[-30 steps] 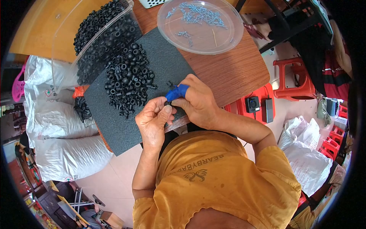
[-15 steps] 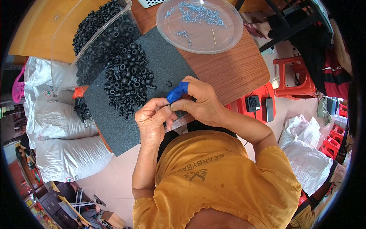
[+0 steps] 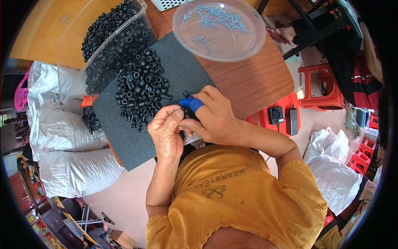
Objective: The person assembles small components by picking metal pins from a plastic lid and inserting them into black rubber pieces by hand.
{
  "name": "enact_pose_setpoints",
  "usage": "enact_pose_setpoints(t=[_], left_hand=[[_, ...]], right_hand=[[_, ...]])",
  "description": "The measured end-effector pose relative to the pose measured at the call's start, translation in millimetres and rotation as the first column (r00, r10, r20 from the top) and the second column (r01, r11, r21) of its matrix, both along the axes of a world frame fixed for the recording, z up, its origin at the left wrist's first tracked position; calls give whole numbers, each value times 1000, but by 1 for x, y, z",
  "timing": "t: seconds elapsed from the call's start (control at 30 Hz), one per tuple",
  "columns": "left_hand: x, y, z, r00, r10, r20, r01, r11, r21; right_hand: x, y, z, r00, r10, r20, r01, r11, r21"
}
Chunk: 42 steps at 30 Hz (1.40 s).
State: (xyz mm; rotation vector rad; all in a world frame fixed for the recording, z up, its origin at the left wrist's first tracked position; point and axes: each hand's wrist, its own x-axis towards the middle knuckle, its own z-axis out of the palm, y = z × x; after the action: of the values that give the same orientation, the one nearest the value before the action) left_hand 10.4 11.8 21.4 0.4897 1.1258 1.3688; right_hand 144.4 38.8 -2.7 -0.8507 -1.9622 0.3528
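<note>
My left hand point(image 3: 166, 128) is closed in a pinch at the near edge of a dark grey mat point(image 3: 186, 62). At its fingertips a small black part, like those in the pile, shows only partly. My right hand point(image 3: 216, 113), a blue wrap point(image 3: 192, 103) around one finger, meets the left at the fingertips. Its fingers are bent in; what they hold, if anything, is hidden. Just beyond the blue wrap lie small black pieces point(image 3: 186, 93). Left of the hands, a pile of small, hollow black parts point(image 3: 141, 89) covers part of the mat.
A clear bin point(image 3: 120, 35) full of black parts stands at the far left. On the brown table point(image 3: 248, 83), a round clear lid point(image 3: 182, 39) holds small blue-silver pieces. White sacks point(image 3: 78, 170) stand at left, red stools point(image 3: 321, 89) at right.
My right hand has turned and shifted slightly right, its wrapped finger now curled lower against the left fingertips. A bit of black now shows between the hands. The whole view has shifted slightly.
</note>
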Motion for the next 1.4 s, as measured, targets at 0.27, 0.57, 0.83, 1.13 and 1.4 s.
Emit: enact_pose_setpoints(t=[0.27, 0.57, 0.83, 1.13, 1.4], left_hand=[[-1, -1, 0, 993, -61, -101, 62, 998, 7], [-8, -3, -4, 999, -54, -7, 53, 998, -17], [-19, -4, -7, 970, -242, -31, 241, 970, -25], [-16, -5, -11, 964, -241, -110, 243, 970, 5], [-18, -2, -10, 967, -250, -52, 252, 967, 42]], right_hand=[[-2, 2, 0, 989, 12, 150, -41, 980, 192], [-5, 7, -10, 996, -6, 92, -20, 960, 279], [0, 5, -12, 984, 101, 144, -133, 964, 230], [7, 4, -3, 931, 147, 333, -234, 943, 237], [6, 4, -6, 960, 146, 237, -204, 950, 238]])
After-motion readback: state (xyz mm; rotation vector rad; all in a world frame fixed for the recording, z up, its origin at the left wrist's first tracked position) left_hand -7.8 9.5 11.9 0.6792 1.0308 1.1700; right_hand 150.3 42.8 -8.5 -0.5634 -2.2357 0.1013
